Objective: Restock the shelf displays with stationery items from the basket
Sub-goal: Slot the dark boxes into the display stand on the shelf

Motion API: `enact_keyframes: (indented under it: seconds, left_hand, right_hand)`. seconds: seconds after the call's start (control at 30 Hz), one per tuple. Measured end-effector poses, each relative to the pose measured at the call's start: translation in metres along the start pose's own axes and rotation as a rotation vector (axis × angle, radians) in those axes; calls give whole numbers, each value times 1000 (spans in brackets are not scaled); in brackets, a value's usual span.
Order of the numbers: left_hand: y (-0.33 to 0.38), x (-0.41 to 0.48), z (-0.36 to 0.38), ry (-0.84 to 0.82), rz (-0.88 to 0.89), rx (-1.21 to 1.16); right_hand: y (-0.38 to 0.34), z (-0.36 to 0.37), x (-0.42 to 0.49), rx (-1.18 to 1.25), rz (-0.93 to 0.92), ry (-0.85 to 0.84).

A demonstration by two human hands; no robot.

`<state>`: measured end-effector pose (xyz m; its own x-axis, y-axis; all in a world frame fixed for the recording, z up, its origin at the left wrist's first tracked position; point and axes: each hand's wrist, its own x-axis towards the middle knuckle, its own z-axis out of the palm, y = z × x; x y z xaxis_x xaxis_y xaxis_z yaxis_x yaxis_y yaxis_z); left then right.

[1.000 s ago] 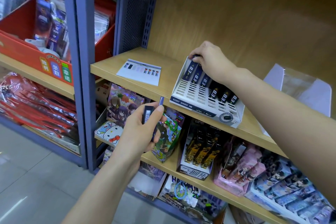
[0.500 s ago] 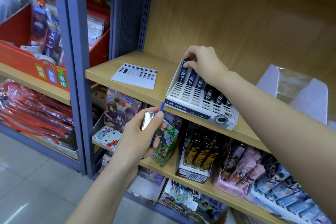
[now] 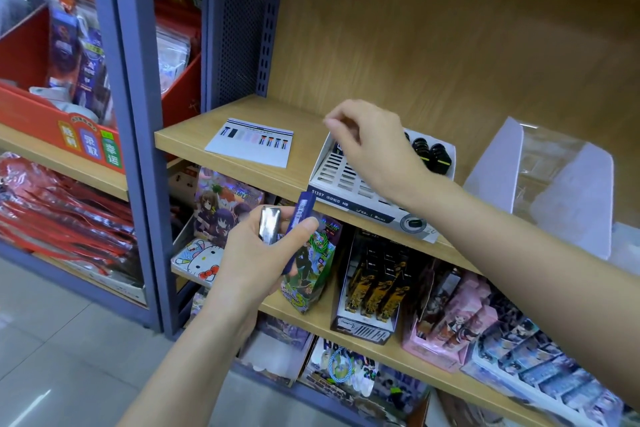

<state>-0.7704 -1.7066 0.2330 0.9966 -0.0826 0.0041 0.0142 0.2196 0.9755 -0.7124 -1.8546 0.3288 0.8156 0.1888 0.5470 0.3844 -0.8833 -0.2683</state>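
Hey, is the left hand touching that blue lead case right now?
Touching. The head view shows the left hand gripping the blue lead case, thumb pressed across its front.
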Motion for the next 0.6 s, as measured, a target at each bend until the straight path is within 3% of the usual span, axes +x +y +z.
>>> enact_keyframes:
  seconds: [0.17, 0.27, 0.4, 0.6]
  left_hand:
    - [0, -1, 4, -1, 46, 41]
    - [1, -2, 7, -62, -3, 21]
    - [0, 3, 8, -198, -146, -224]
    - [3, 0, 6, -190, -169, -322]
  right_hand:
    - [-20, -1, -38, 339, 262, -468]
    - [-16, -5, -43, 559, 324, -401]
    - [-9, -19, -50, 737, 294, -239]
    - [1, -24, -83, 502, 62, -177]
